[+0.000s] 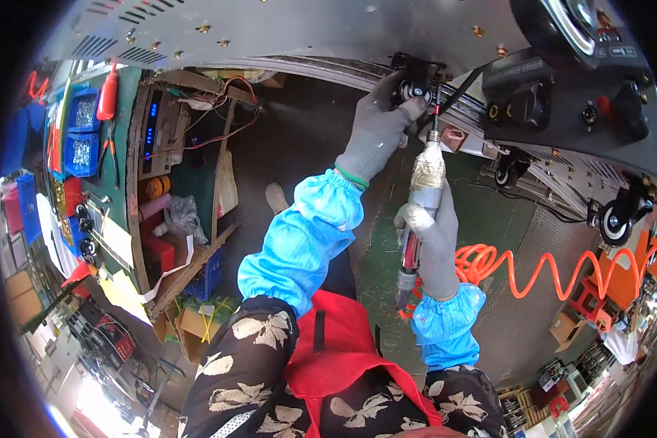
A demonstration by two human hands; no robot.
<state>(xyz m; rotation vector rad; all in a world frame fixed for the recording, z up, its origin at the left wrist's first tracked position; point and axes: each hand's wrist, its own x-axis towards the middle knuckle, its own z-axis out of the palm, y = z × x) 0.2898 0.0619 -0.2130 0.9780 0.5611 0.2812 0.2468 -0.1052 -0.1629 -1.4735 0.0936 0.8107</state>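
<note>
My left hand (376,135), in a grey glove, is closed around a small black caster (414,89) at the edge of the large grey metal cabinet (306,29). In my right hand (439,244), also gloved, is an air screwdriver (426,179) with silver tape wrapped round its body. Its long bit points away from me and reaches up beside the caster. Whether the tip sits in a screw is too small to tell. A coiled orange air hose (540,274) runs off to the right from near the tool's rear end.
On the left stands a green workbench (129,95) with blue screw bins (82,142), a red squeeze bottle (108,95) and pliers (110,150). Another caster (615,223) sticks out at the right. A black panel with knobs (562,109) hangs at upper right.
</note>
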